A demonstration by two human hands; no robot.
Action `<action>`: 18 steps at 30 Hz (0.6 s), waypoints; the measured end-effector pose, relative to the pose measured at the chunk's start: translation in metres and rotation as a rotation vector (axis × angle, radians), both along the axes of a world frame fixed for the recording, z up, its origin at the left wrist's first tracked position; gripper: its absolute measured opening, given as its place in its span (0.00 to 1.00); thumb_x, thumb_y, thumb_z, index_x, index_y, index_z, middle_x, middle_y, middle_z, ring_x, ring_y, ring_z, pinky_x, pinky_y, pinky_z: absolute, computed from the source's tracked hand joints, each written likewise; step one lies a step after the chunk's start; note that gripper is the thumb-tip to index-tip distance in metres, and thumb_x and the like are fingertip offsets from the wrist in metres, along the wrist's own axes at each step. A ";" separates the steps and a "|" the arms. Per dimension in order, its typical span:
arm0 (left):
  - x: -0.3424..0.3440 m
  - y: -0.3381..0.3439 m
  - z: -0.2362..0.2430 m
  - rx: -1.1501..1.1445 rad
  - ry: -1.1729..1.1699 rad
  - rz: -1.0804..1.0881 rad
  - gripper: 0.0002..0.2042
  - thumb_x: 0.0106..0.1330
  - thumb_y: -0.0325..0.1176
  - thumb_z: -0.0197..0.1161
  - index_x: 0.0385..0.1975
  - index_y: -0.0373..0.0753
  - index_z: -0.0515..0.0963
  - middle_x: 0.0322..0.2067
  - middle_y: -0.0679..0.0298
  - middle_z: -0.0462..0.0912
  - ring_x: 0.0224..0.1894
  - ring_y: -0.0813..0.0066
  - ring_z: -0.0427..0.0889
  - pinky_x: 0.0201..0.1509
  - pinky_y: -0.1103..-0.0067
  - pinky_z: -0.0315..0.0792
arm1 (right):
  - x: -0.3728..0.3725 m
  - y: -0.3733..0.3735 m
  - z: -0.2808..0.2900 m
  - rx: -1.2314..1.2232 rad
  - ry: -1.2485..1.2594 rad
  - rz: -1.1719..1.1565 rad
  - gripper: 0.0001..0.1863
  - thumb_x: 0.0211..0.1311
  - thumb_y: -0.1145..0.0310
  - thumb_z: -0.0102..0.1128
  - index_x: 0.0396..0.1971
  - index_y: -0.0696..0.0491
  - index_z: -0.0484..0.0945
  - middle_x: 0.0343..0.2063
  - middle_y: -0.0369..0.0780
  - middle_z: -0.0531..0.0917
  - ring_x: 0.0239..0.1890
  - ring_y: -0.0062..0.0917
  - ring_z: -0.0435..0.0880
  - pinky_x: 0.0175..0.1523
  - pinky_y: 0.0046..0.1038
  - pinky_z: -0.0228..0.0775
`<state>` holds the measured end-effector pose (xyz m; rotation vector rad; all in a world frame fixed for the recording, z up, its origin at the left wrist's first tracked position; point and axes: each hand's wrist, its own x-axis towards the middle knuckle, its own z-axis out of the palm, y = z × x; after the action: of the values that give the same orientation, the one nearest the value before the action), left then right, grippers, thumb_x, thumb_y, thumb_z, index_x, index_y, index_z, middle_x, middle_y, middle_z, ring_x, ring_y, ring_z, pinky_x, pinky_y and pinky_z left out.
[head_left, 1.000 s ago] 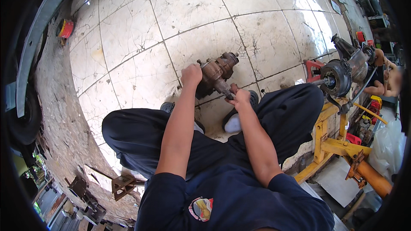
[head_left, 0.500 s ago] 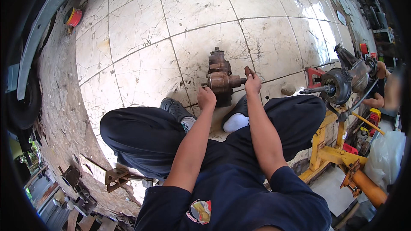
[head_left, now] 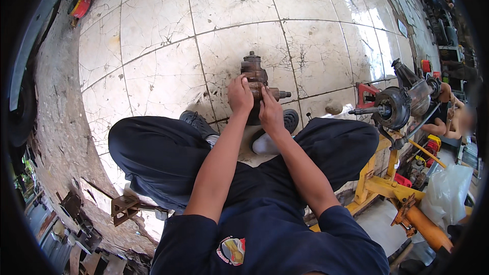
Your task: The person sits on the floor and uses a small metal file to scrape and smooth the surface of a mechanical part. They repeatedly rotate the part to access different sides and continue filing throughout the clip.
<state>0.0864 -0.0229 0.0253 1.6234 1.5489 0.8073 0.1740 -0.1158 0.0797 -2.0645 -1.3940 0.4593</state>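
Note:
A rusty brown steering gearbox (head_left: 259,73) stands on the tiled floor between my feet, its short shaft (head_left: 282,93) pointing right and a narrower capped end at the far side. My left hand (head_left: 239,94) lies against the left side of the housing, fingers pressed together on it. From the near right, my right hand (head_left: 271,114) grips the housing beside the base of the shaft, fingertips up on its top face. Both hands cover much of the middle of the gearbox, and whether a small piece lies under the right fingers is hidden.
At the right an axle with a hub (head_left: 395,109) rests near a red stand (head_left: 365,95) and a yellow metal frame (head_left: 379,173). Another person (head_left: 451,114) sits beyond it. A stone (head_left: 333,108) lies on the tiles; a red tin (head_left: 80,6) stands far left.
Both hands have come inward onto the housing. My right hand has left the shaft end, where it held a small flat brown piece that I cannot see now. My view has shifted slightly.

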 end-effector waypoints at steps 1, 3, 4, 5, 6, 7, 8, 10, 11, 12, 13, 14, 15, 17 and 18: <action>0.004 -0.003 0.000 -0.004 0.103 -0.005 0.14 0.78 0.40 0.49 0.47 0.39 0.79 0.46 0.53 0.82 0.53 0.49 0.78 0.62 0.59 0.68 | -0.002 -0.002 -0.004 0.054 -0.022 0.054 0.24 0.65 0.79 0.51 0.62 0.64 0.74 0.58 0.57 0.81 0.58 0.52 0.81 0.60 0.45 0.76; 0.009 -0.012 -0.002 -0.020 0.310 -0.018 0.16 0.79 0.42 0.47 0.45 0.41 0.80 0.45 0.54 0.82 0.53 0.51 0.78 0.60 0.58 0.68 | 0.016 0.005 -0.009 0.073 -0.011 0.188 0.28 0.63 0.79 0.51 0.65 0.64 0.72 0.60 0.60 0.78 0.60 0.53 0.80 0.61 0.45 0.76; 0.013 -0.013 -0.004 0.009 0.332 0.000 0.15 0.79 0.42 0.48 0.44 0.41 0.79 0.44 0.55 0.81 0.51 0.52 0.79 0.58 0.59 0.68 | 0.027 0.009 -0.010 0.076 -0.012 0.252 0.30 0.62 0.79 0.52 0.66 0.64 0.70 0.62 0.61 0.76 0.61 0.53 0.79 0.62 0.45 0.75; 0.016 -0.011 -0.007 0.038 0.352 0.019 0.14 0.78 0.42 0.48 0.42 0.42 0.79 0.42 0.56 0.81 0.50 0.53 0.79 0.57 0.59 0.69 | 0.037 0.019 -0.013 -0.034 -0.010 0.274 0.31 0.61 0.79 0.52 0.67 0.64 0.70 0.62 0.62 0.75 0.61 0.53 0.79 0.62 0.45 0.75; 0.015 -0.011 -0.009 0.066 0.386 0.039 0.13 0.78 0.42 0.49 0.40 0.42 0.78 0.40 0.58 0.81 0.49 0.54 0.79 0.55 0.60 0.69 | 0.043 0.033 -0.014 -0.144 0.004 0.299 0.31 0.60 0.79 0.52 0.67 0.64 0.69 0.63 0.62 0.75 0.61 0.53 0.78 0.63 0.45 0.74; 0.015 -0.015 -0.010 0.035 0.399 0.030 0.13 0.78 0.42 0.49 0.40 0.42 0.78 0.41 0.58 0.81 0.49 0.55 0.79 0.55 0.60 0.69 | 0.045 0.039 -0.013 -0.253 0.018 0.323 0.32 0.59 0.78 0.52 0.68 0.65 0.69 0.63 0.62 0.74 0.62 0.53 0.78 0.64 0.45 0.74; 0.016 -0.020 -0.010 0.005 0.412 0.021 0.13 0.77 0.42 0.50 0.41 0.42 0.78 0.41 0.58 0.81 0.49 0.55 0.79 0.55 0.60 0.69 | 0.044 0.027 -0.007 -0.238 0.007 0.361 0.32 0.59 0.78 0.52 0.67 0.65 0.69 0.63 0.62 0.74 0.61 0.53 0.79 0.64 0.45 0.74; 0.014 -0.012 -0.010 0.010 0.413 0.021 0.12 0.77 0.42 0.50 0.41 0.42 0.78 0.41 0.58 0.81 0.49 0.55 0.79 0.54 0.60 0.69 | 0.041 0.011 0.012 -0.179 -0.025 0.439 0.31 0.60 0.78 0.51 0.67 0.65 0.69 0.62 0.62 0.75 0.61 0.53 0.79 0.64 0.45 0.74; 0.013 -0.012 -0.009 0.030 0.400 0.026 0.12 0.77 0.42 0.50 0.41 0.42 0.78 0.41 0.58 0.81 0.49 0.56 0.79 0.54 0.60 0.69 | 0.044 0.017 0.013 -0.157 -0.023 0.434 0.31 0.60 0.78 0.51 0.66 0.65 0.69 0.62 0.62 0.75 0.60 0.52 0.79 0.64 0.45 0.74; 0.012 -0.017 -0.008 0.040 0.389 0.023 0.12 0.77 0.42 0.50 0.41 0.43 0.78 0.41 0.59 0.81 0.49 0.56 0.79 0.54 0.60 0.69 | 0.043 0.016 0.012 -0.146 -0.016 0.422 0.31 0.60 0.78 0.51 0.66 0.65 0.70 0.62 0.61 0.75 0.60 0.52 0.80 0.64 0.45 0.74; 0.015 -0.016 -0.009 0.041 0.379 0.031 0.11 0.76 0.41 0.51 0.40 0.43 0.78 0.42 0.59 0.81 0.49 0.57 0.80 0.54 0.61 0.69 | 0.043 0.015 0.010 -0.135 -0.009 0.409 0.31 0.60 0.78 0.51 0.66 0.65 0.70 0.62 0.61 0.75 0.59 0.52 0.80 0.64 0.45 0.74; 0.017 -0.015 -0.010 0.037 0.384 0.033 0.11 0.76 0.41 0.51 0.41 0.43 0.78 0.42 0.59 0.81 0.49 0.57 0.80 0.54 0.61 0.69 | 0.046 0.022 0.004 -0.140 -0.011 0.425 0.31 0.60 0.78 0.52 0.67 0.65 0.69 0.63 0.61 0.75 0.60 0.52 0.80 0.64 0.45 0.74; 0.017 -0.010 -0.011 0.042 0.391 0.039 0.11 0.76 0.41 0.51 0.41 0.43 0.78 0.42 0.59 0.81 0.49 0.57 0.80 0.54 0.61 0.69 | 0.051 0.041 -0.004 -0.136 -0.013 0.442 0.32 0.60 0.78 0.52 0.67 0.65 0.69 0.63 0.61 0.75 0.60 0.52 0.79 0.64 0.45 0.74; 0.018 -0.015 -0.007 0.012 0.409 0.038 0.11 0.76 0.41 0.51 0.41 0.44 0.78 0.42 0.59 0.81 0.49 0.57 0.80 0.54 0.62 0.69 | 0.047 0.031 -0.001 -0.199 -0.037 0.408 0.32 0.60 0.78 0.53 0.68 0.64 0.68 0.64 0.61 0.74 0.62 0.52 0.79 0.64 0.45 0.74; 0.014 -0.014 -0.007 0.028 0.404 0.036 0.11 0.76 0.40 0.51 0.41 0.43 0.78 0.42 0.59 0.81 0.49 0.57 0.80 0.54 0.61 0.69 | 0.043 0.021 0.004 -0.186 -0.019 0.418 0.32 0.60 0.78 0.53 0.68 0.64 0.68 0.64 0.61 0.74 0.62 0.52 0.79 0.64 0.45 0.74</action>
<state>0.1009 -0.0372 0.0184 1.8664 1.8526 0.5410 0.2167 -0.0949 0.0839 -1.9158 -1.8639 0.7671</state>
